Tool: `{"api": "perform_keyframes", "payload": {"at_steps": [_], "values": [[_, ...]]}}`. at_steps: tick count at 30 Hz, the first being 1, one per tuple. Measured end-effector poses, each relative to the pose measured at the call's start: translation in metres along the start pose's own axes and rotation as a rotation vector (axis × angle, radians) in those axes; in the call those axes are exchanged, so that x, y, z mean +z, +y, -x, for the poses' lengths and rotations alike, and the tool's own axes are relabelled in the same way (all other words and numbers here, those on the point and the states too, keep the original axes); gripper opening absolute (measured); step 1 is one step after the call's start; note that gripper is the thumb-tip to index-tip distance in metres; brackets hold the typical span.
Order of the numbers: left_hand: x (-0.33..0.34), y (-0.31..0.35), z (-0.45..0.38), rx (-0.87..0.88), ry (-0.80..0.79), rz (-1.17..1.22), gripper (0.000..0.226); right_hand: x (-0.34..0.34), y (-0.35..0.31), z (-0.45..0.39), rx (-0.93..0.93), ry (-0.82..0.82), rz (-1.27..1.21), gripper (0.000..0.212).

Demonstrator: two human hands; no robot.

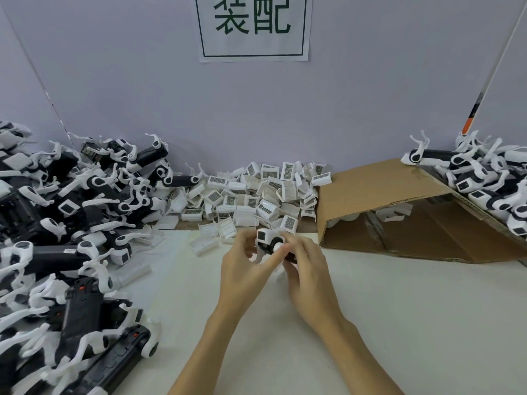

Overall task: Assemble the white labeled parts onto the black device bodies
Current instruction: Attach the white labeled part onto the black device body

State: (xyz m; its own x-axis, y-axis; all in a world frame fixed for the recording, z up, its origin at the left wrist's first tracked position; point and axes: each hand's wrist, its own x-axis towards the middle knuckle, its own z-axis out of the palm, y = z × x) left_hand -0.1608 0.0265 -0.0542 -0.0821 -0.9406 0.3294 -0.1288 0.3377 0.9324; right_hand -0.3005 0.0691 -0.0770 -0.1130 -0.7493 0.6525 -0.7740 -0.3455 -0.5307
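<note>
while held above the middle of the white table, black device body with white labeled part at its far end, gripped by left hand and right hand, fingers curled round it. heap of loose white labeled parts along the table's far edge, piled device bodies at its left edge, cardboard box toward the far right corner.

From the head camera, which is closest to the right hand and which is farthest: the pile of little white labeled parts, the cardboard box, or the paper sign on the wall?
From the right hand:
1. Pile of white labeled parts, just behind the hands.
2. Cardboard box, off to the right.
3. Paper sign, high on the back wall.
</note>
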Motion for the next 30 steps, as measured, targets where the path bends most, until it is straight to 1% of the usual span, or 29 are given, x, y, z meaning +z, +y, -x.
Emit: {"api": "perform_keyframes", "payload": {"at_steps": [2, 3, 4, 5, 7, 8, 11, 13, 16, 18, 20, 21, 23, 24, 27, 28, 30], "values": [[-0.003, -0.001, -0.003, -0.071, 0.027, 0.06, 0.049, 0.0, 0.002, -0.002, -0.002, 0.033, 0.024, 0.058], [-0.006, -0.001, -0.005, -0.123, 0.032, 0.1, 0.048, -0.002, 0.004, -0.002, 0.027, 0.047, -0.001, 0.059], [-0.009, -0.002, -0.007, -0.181, 0.031, 0.154, 0.051, -0.004, 0.006, -0.003, 0.093, 0.039, -0.071, 0.06], [-0.013, -0.003, -0.01, -0.245, 0.019, 0.227, 0.056, -0.008, 0.007, -0.004, 0.194, -0.004, -0.182, 0.058], [-0.019, -0.006, -0.013, -0.358, -0.017, 0.35, 0.071, -0.014, 0.004, -0.008, 0.417, -0.142, -0.447, 0.044], [-0.021, -0.007, -0.015, -0.403, -0.024, 0.383, 0.073, -0.016, 0.003, -0.01, 0.509, -0.187, -0.557, 0.041], [-0.024, -0.013, -0.017, -0.518, -0.02, 0.425, 0.057, -0.018, 0.002, -0.016, 0.706, -0.234, -0.82, 0.063], [-0.025, -0.015, -0.017, -0.529, -0.037, 0.399, 0.058, -0.019, -0.001, -0.018, 0.793, -0.267, -0.861, 0.061], [-0.028, -0.014, -0.019, -0.447, -0.078, 0.332, 0.056, -0.021, -0.001, -0.019, 0.852, -0.247, -0.903, 0.059], [-0.032, -0.014, -0.019, -0.343, -0.1, 0.32, 0.05, -0.027, 0.003, -0.019, 0.779, -0.291, -0.923, 0.059], [-0.036, -0.014, -0.02, -0.245, -0.139, 0.313, 0.044, -0.035, 0.005, -0.015, 0.624, -0.391, -0.88, 0.056], [-0.038, -0.015, -0.02, -0.19, -0.163, 0.3, 0.045, -0.037, 0.006, -0.013, 0.549, -0.411, -0.849, 0.055], [-0.037, -0.015, -0.018, -0.093, -0.172, 0.316, 0.048, -0.035, 0.005, -0.01, 0.397, -0.375, -0.75, 0.055], [-0.034, -0.014, -0.017, -0.082, -0.141, 0.369, 0.054, -0.031, 0.003, -0.008, 0.316, -0.356, -0.666, 0.058], [-0.029, -0.011, -0.015, -0.183, 0.083, 0.68, 0.071, -0.013, -0.006, -0.001, 0.092, -0.311, -0.335, 0.068], [-0.03, -0.013, -0.017, -0.231, 0.15, 0.793, 0.074, -0.008, -0.009, 0.002, 0.026, -0.295, -0.273, 0.071], [-0.039, -0.019, -0.02, -0.336, 0.235, 0.985, 0.073, 0.001, -0.015, 0.006, -0.103, -0.271, -0.213, 0.072]]}}
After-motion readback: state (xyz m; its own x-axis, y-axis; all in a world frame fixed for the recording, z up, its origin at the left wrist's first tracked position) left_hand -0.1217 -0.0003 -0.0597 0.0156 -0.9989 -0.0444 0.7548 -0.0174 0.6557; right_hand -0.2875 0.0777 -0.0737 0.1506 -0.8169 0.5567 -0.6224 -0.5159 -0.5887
